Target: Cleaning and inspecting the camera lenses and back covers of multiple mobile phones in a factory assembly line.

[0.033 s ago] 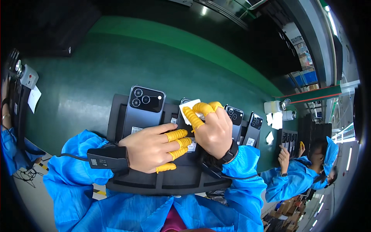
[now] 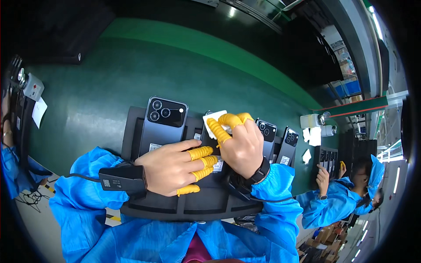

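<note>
My right hand [image 2: 241, 147], in yellow finger cots, pinches a folded white wipe [image 2: 211, 118] against the upper back of a dark phone [image 2: 210, 141]. The wipe and my fingers hide most of that phone's camera area. My left hand [image 2: 169, 168] lies with its fingers stretched out, their tips at the same phone's left side; several wear yellow cots. Beside it, a blue-grey phone [image 2: 162, 127] rests camera side up at the left of a black tray [image 2: 175, 210]. Two more phones, a nearer one [image 2: 266, 131] and a farther one [image 2: 289, 142], lie to the right.
The tray rests on a green work surface [image 2: 109, 79]. Right of it are white paper scraps [image 2: 312, 136] and a dispenser bottle [image 2: 310, 120]. Another bottle [image 2: 33, 87] and a white sheet [image 2: 39, 110] lie far left. A co-worker in blue [image 2: 333, 197] works at the right.
The wipe under my right fingers has shifted very slightly up and to the left. My left hand and the phones stay where they were.
</note>
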A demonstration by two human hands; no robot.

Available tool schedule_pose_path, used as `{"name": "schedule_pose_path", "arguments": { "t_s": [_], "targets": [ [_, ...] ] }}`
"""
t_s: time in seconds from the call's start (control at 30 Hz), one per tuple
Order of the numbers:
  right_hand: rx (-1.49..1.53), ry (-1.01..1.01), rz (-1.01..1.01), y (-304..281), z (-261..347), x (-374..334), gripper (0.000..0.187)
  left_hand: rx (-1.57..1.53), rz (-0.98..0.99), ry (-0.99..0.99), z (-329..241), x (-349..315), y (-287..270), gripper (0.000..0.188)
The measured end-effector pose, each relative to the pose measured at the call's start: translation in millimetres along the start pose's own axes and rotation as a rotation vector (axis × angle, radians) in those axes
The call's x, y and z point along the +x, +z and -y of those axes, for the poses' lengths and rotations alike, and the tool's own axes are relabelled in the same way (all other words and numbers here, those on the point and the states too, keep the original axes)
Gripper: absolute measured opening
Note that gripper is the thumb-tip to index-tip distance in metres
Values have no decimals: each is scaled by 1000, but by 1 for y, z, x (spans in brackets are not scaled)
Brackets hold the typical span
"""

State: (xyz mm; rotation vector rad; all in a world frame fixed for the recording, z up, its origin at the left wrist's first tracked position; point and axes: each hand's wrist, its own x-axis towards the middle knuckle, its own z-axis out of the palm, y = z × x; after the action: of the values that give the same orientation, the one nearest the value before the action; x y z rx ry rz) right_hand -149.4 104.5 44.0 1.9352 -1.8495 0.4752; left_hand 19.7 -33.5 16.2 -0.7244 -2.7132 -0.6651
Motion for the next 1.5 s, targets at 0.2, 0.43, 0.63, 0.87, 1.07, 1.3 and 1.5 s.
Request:
{"name": "schedule_pose_path", "arguments": {
  "t_s": [0.2, 0.43, 0.63, 0.87, 1.07, 1.3, 1.5],
  "targets": [
    [-36, 63, 18, -5, 3, -7, 19, -10, -81, -6, -2, -2, -1, 52],
    [-41, 45, 37, 0, 0, 0, 25, -57, -10, -36, -6, 1, -14, 47],
    [-5, 41, 11, -3, 11, -3, 26, -31, 36, -33, -5, 0, -16, 53],
    [-110, 55, 81, -10, 2, 1, 14, -46, 56, -47, -5, -3, -14, 56],
    [-99, 108, 61, -25, 5, -6, 14, -61, 28, -47, -6, -3, -14, 53],
    [-68, 91, 67, -15, 7, -12, 12, -45, 77, -47, -5, -4, -11, 51],
    [-12, 82, 30, -14, 15, -8, 16, -51, 32, -38, -4, -2, -13, 48]
  ]
}}
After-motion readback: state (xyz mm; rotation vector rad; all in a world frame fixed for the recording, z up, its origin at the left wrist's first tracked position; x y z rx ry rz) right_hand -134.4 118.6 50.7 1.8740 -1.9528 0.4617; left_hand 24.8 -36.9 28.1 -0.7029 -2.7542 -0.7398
